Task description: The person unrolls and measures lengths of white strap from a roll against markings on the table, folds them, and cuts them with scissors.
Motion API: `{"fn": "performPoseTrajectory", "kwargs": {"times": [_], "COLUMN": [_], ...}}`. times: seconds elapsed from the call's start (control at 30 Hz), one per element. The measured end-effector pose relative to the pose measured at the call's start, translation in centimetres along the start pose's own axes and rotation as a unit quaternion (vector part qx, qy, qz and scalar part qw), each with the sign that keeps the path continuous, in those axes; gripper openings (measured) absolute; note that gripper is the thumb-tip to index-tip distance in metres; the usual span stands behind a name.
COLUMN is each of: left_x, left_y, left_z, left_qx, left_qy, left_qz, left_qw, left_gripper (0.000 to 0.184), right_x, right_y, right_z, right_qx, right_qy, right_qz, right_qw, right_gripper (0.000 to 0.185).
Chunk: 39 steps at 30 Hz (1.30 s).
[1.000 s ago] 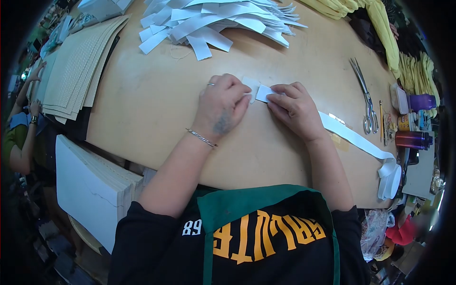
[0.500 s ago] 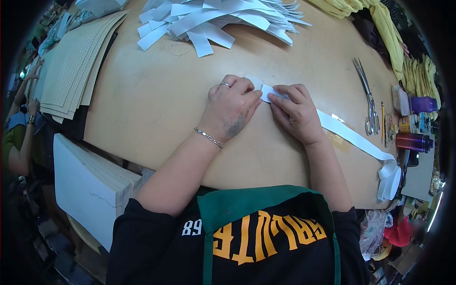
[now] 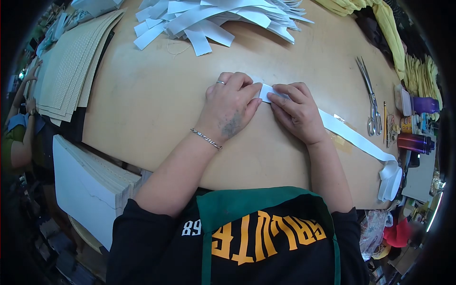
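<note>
A flat white band, like wide elastic (image 3: 354,135), runs across the table from a loose roll (image 3: 390,181) at the right edge. Its end lies between my two hands, where a short white piece (image 3: 264,93) shows. My right hand (image 3: 297,111) pinches the band there, thumb and fingers pressed down on it. Curled at the end of the band, my left hand (image 3: 230,107) has its fingertips on white material, mostly hidden under the fingers. A little white also shows just beyond the left fingers.
A heap of cut white strips (image 3: 213,19) lies at the far side. Scissors (image 3: 370,97) and a pencil (image 3: 384,123) rest on the right, near a purple tumbler (image 3: 415,143). Stacked sheets (image 3: 78,61) stand at left, where another person's arm (image 3: 23,137) shows. Yellow fabric (image 3: 392,38) hangs at upper right.
My left hand has shifted slightly left and its thumb has lowered away from the index finger. The right hand keeps its pinch on the band.
</note>
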State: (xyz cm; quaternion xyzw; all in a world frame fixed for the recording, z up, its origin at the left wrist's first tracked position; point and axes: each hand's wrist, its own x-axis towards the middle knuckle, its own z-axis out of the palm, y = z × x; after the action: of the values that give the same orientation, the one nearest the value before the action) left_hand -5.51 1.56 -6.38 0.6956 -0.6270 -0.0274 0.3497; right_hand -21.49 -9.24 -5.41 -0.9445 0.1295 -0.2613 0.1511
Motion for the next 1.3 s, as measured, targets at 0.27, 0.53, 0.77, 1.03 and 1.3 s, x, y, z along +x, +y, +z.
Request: {"fn": "performPoseTrajectory", "kwargs": {"times": [0.27,0.53,0.77,1.03,1.3], "left_x": [0.5,0.6,0.5,0.6,0.8], "left_y": [-0.2,-0.3,-0.6,-0.6,-1.2], "left_z": [-0.1,-0.1,0.1,0.2,0.3], "left_qx": [0.019,0.033,0.032,0.017,-0.07], "left_qy": [-0.034,-0.048,-0.04,-0.03,0.007], "left_qz": [-0.009,-0.006,0.004,-0.007,-0.025], "left_qw": [0.999,0.998,0.999,0.999,0.997], "left_gripper": [0.032,0.031,0.031,0.03,0.02], "right_x": [-0.2,-0.3,-0.1,0.0,0.1], "right_y": [0.0,-0.2,-0.3,-0.2,-0.2], "right_z": [0.2,0.2,0.5,0.8,0.7], "right_qx": [0.006,0.01,-0.012,-0.031,-0.032], "right_qy": [0.01,0.021,0.02,0.026,0.024], "right_qz": [0.012,0.019,0.015,-0.002,-0.006], "right_qw": [1.0,1.0,1.0,0.999,0.999], "right_gripper": [0.021,0.02,0.021,0.023,0.021]}}
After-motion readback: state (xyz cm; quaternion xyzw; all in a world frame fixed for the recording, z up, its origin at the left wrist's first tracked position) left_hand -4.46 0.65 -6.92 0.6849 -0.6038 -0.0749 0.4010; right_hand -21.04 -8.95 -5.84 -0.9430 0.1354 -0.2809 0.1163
